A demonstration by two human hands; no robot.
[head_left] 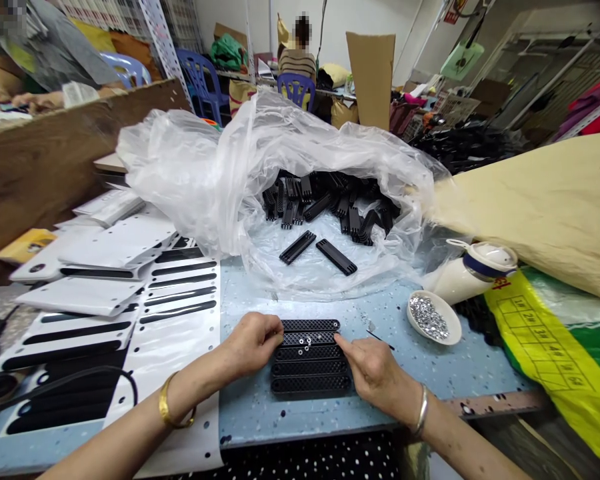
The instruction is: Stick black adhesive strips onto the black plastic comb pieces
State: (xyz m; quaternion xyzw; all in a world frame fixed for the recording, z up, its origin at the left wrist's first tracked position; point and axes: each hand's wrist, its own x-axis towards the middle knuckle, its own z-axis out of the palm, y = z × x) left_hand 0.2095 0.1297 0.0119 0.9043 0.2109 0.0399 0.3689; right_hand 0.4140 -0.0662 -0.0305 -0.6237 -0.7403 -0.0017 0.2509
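Note:
Several black textured plastic strips (310, 385) lie side by side on the table, the ends of some covered by my hands. Small silvery rings (307, 342) lie loose on the strips near the middle. My left hand (253, 340) is closed at the left ends of the upper strips, thumb and fingers pressed together; whatever is in the pinch is hidden. On the other side, my right hand (375, 373) stretches its index finger to the right end of a strip. Its other fingers are curled under, and nothing shows in it.
A clear plastic bag (195, 180) spills more black strips (336, 257). To the right are a white bowl (450, 337) of small shiny metal pieces and a cream lidded cup (450, 280). White sheets with black strips (180, 287) cover the left side. Two people sit further off.

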